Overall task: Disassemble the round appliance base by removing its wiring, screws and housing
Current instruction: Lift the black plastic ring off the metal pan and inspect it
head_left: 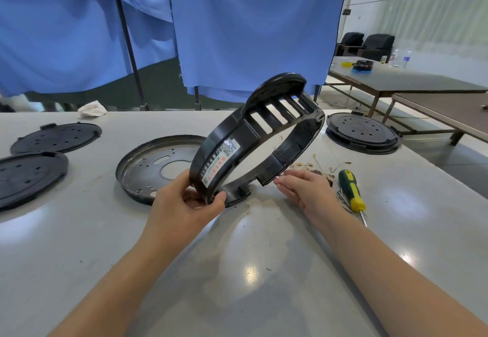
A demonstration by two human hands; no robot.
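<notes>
On the far left of the grey table [79,244] lie two black perforated discs [55,137], one behind the other, flat and apart from the work in hand. Next along sits a shallow metal pan [148,167], full of small holes with a round cut-out in its middle; it looks like the inner plate, already lifted out of the base.

The left hand [184,204] is clamped on the lower edge of the black ring housing [253,136], thumb on the near face and fingers behind, tipping it up so that only its bottom edge meets the table. The ring is hollow, slotted along the top, with a white label on its outer wall. No wiring or plate shows inside it.

The right hand [306,188] rests just beside the ring's lower right end, fingers narrow and pinched together on something small and pale, maybe a screw, though I cannot tell for sure. Behind it lies a scatter of loose wires [314,163], and beside it a green and yellow screwdriver [352,191] with several screws [342,196] against its handle. Further right sits another round black base [363,132], seemingly whole.

I would judge this unit nearly finished: wiring, screws and plate are out, the housing free.
</notes>
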